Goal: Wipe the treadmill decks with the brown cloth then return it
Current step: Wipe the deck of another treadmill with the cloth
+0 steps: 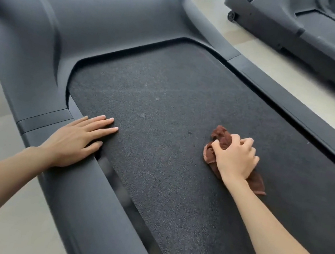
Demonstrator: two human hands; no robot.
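A black treadmill deck (167, 96) with a rough belt fills the middle of the head view, with a few pale specks on it. My right hand (235, 157) grips the crumpled brown cloth (222, 136) and holds it down on the belt's right half; cloth ends stick out above and below my hand. My left hand (76, 140) lies flat with straight fingers, palm on the left side rail (85, 197) and fingertips on the belt's edge.
The treadmill's grey motor cover (81, 14) rises beyond the belt. The right side rail (297, 107) borders the belt. A second treadmill (321, 35) stands at the upper right across a strip of pale floor (283, 79).
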